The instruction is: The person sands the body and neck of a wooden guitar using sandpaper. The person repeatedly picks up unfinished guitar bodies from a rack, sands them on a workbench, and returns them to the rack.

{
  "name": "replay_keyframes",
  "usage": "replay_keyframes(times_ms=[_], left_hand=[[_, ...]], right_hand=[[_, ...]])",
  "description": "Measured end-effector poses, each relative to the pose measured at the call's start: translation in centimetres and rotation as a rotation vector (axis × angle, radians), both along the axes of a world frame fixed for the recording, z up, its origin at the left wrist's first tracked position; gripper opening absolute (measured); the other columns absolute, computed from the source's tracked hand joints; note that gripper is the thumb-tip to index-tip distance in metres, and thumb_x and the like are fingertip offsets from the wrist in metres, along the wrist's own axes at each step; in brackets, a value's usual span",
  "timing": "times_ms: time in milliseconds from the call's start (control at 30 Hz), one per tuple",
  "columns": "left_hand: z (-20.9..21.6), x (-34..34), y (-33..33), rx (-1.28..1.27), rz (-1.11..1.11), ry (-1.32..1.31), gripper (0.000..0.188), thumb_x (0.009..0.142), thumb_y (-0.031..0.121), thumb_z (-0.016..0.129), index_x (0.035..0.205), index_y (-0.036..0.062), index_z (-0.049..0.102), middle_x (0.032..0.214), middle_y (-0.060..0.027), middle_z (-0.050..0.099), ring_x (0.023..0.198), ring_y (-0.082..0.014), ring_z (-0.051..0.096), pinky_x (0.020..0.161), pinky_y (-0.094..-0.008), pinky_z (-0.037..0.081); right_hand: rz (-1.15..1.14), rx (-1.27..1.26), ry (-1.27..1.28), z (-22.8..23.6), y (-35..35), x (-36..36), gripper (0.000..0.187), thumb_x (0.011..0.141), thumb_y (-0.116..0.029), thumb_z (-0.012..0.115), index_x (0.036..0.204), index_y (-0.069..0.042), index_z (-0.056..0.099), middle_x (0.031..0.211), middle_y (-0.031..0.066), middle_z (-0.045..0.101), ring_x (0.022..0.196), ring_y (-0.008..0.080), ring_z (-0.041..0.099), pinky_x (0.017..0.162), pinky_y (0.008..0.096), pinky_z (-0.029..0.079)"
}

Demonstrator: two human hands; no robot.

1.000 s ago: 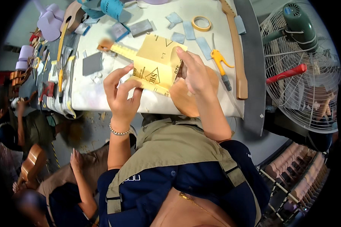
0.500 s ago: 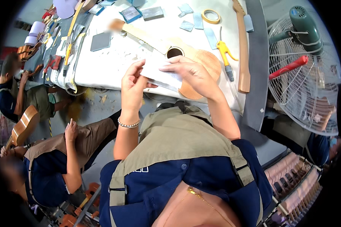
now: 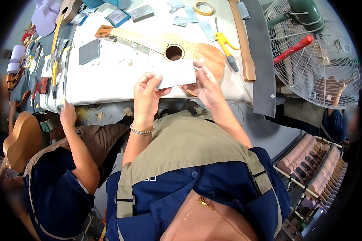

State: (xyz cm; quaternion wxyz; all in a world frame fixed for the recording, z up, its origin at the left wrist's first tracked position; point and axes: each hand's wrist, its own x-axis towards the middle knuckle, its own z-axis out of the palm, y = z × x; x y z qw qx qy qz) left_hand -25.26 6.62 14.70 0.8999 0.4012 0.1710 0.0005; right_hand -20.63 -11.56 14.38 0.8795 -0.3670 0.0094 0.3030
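A white rectangular sheet, perhaps sandpaper point(image 3: 177, 74), is held up over the near edge of the bench. My left hand point(image 3: 146, 96) pinches its left end between thumb and fingers. At its right end, my right hand point(image 3: 208, 89) has its fingers closed around the edge. A small pale bit shows by the right fingertips, too small to name. Just beyond lies an unfinished ukulele point(image 3: 208, 55), face up, its neck toward the far left; the sheet and my right hand cover part of its body.
Around the ukulele lie a dark flat block point(image 3: 89, 52), a tape roll point(image 3: 203, 8), a yellow air blow gun point(image 3: 226, 46) and a loose wooden neck point(image 3: 245, 48). A large fan point(image 3: 313, 56) stands right. A co-worker point(image 3: 60, 180) sits left, one hand at the bench edge.
My right hand has moved from above the sheet down to its right end. The sheet now lies flatter to view. The co-worker's hand has reached the bench edge, and the whole view has shifted.
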Motion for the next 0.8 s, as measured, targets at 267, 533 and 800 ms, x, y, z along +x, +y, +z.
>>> replay_keyframes(times_ms=[267,533,800], left_hand=[[-1.8,1.1,-2.5,-0.155,-0.518,0.294,0.047,0.093,0.044,0.037,0.086,0.0013,0.055,0.062,-0.0111,0.061,0.064,-0.0272,0.066,0.054,-0.03,0.055],[-8.6,10.5,2.0,0.694,0.399,0.092,0.029,0.089,0.021,0.055,0.102,-0.0046,0.051,0.094,-0.0156,0.059,0.079,-0.0185,0.058,0.072,-0.0316,0.048],[-13.6,20.9,9.1,-0.232,0.432,0.292,0.03,0.087,0.028,0.06,0.101,0.0039,0.049,0.09,-0.0095,0.058,0.083,-0.0261,0.058,0.079,-0.0408,0.048]], right_hand=[[-0.117,-0.361,-0.423,-0.8,-1.3,2.5,0.024,0.077,-0.008,0.07,0.097,-0.002,0.057,0.097,0.0056,0.062,0.089,0.0123,0.059,0.078,0.0277,0.047],[-0.206,-0.403,-0.33,0.3,-6.1,5.5,0.037,0.077,-0.011,0.072,0.107,0.003,0.058,0.096,0.0062,0.063,0.085,0.0104,0.06,0.075,0.0253,0.048],[-0.147,-0.675,-0.453,-1.7,-11.5,6.7,0.032,0.075,-0.01,0.073,0.101,0.003,0.06,0.094,0.0062,0.064,0.085,0.0101,0.059,0.074,0.0236,0.047]])
